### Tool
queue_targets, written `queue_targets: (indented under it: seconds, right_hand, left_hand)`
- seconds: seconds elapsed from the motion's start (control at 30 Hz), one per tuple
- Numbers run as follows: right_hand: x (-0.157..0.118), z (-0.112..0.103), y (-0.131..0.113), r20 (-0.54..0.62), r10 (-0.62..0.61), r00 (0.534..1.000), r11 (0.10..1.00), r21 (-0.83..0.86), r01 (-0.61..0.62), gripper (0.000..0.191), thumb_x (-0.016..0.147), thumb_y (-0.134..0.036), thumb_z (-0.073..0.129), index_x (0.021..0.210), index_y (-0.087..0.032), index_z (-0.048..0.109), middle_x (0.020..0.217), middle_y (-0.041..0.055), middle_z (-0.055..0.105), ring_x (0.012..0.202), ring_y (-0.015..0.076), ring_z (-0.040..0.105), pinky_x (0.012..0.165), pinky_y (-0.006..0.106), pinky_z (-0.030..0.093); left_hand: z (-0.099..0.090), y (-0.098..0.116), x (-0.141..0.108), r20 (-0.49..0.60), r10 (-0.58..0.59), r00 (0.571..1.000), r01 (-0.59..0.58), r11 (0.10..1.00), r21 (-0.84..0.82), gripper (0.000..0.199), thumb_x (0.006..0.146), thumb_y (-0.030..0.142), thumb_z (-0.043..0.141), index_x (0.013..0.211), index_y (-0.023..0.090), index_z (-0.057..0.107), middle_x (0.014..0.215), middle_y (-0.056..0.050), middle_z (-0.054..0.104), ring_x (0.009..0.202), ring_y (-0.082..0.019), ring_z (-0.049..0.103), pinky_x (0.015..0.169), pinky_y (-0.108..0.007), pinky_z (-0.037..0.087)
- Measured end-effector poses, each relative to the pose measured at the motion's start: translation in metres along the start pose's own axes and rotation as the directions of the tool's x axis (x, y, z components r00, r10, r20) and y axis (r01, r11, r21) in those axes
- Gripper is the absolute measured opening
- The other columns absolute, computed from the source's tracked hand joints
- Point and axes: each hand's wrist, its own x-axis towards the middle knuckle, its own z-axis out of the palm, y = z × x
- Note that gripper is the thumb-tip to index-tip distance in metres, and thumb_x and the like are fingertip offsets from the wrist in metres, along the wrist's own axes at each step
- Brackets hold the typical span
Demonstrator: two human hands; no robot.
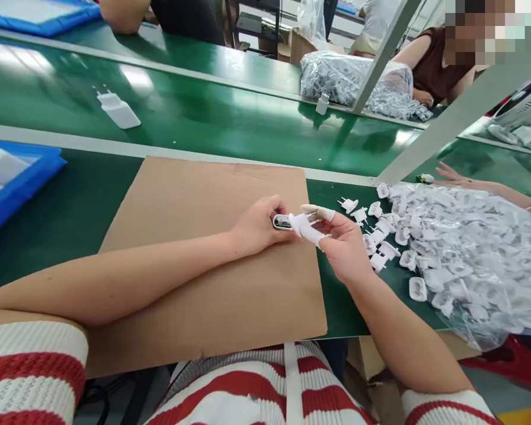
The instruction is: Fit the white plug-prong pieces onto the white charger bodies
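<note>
Above the cardboard sheet [212, 248], my left hand [257, 227] is closed around a white charger housing [282, 222]. Its open end faces right and shows a green circuit board inside. My right hand [346, 245] has white coverings on the thumb and index finger. It pinches a white plug cap with metal pins [313, 219] right at the housing's open end; the fingers partly hide the cap, and I cannot tell whether the two parts touch. Several loose white plug caps [380, 243] lie on the green table just right of my right hand.
A clear plastic bag full of white plug caps [473, 260] fills the right side, with another person's hand [454, 176] behind it. A finished-looking charger [118, 110] lies on the green belt [212, 112]. A blue tray [22, 177] stands left. A slanted metal post [425, 139] rises at right.
</note>
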Motion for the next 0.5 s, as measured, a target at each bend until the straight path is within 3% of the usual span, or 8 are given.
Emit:
queue_targets:
  seconds: [0.07, 0.13, 0.23, 0.33, 0.5]
  right_hand:
    - [0.002, -0.002, 0.005, -0.033, -0.104, 0.994, 0.983, -0.154, 0.098, 0.036, 0.079, -0.032, 0.084, 0.114, -0.026, 0.082, 0.112, 0.0039, 0.08, 0.091, 0.0173, 0.072, 0.088, 0.036, 0.062]
    - [0.006, -0.006, 0.009, -0.037, -0.18, 0.983, 0.951, -0.262, 0.165, 0.03, 0.084, -0.033, 0.08, 0.114, -0.027, 0.083, 0.11, 0.0031, 0.079, 0.09, 0.0161, 0.071, 0.088, 0.035, 0.062]
    - [0.01, -0.009, 0.01, -0.056, -0.202, 0.978, 0.937, -0.303, 0.177, 0.036, 0.087, -0.032, 0.078, 0.123, -0.027, 0.08, 0.107, 0.0026, 0.078, 0.09, 0.0156, 0.071, 0.089, 0.035, 0.061]
    - [0.01, -0.009, 0.007, -0.073, -0.232, 0.97, 0.907, -0.377, 0.188, 0.038, 0.089, -0.033, 0.078, 0.126, -0.025, 0.077, 0.108, 0.004, 0.078, 0.092, 0.0169, 0.073, 0.09, 0.035, 0.063]
    - [0.001, -0.005, 0.0, 0.139, -0.445, 0.885, 0.625, -0.659, 0.418, 0.028, 0.096, -0.022, 0.067, 0.121, -0.025, 0.077, 0.113, 0.006, 0.078, 0.098, 0.0191, 0.074, 0.09, 0.036, 0.062]
  left_hand:
    - [-0.009, 0.003, -0.002, 0.106, 0.025, 0.994, -0.028, 0.999, 0.034, 0.069, 0.055, 0.055, 0.099, 0.108, 0.023, 0.07, 0.107, -0.006, 0.07, 0.099, -0.027, 0.066, 0.08, -0.036, 0.057]
    - [-0.018, 0.002, -0.003, 0.187, 0.069, 0.98, -0.071, 0.998, 0.003, 0.068, 0.062, 0.054, 0.096, 0.118, 0.025, 0.072, 0.117, -0.008, 0.071, 0.111, -0.029, 0.065, 0.091, -0.039, 0.057]
    - [-0.021, -0.001, -0.006, 0.183, 0.116, 0.976, -0.113, 0.993, -0.026, 0.039, 0.081, 0.054, 0.084, 0.105, 0.024, 0.075, 0.106, -0.005, 0.073, 0.107, -0.026, 0.066, 0.092, -0.038, 0.055]
    - [-0.013, -0.001, -0.009, 0.141, 0.149, 0.979, -0.152, 0.988, 0.013, 0.035, 0.082, 0.054, 0.082, 0.094, 0.023, 0.074, 0.095, -0.004, 0.072, 0.098, -0.025, 0.065, 0.085, -0.036, 0.053]
    - [-0.006, 0.002, -0.009, 0.106, 0.203, 0.973, -0.206, 0.978, 0.015, 0.036, 0.084, 0.057, 0.08, 0.09, 0.022, 0.074, 0.088, -0.003, 0.07, 0.092, -0.024, 0.063, 0.079, -0.034, 0.049]
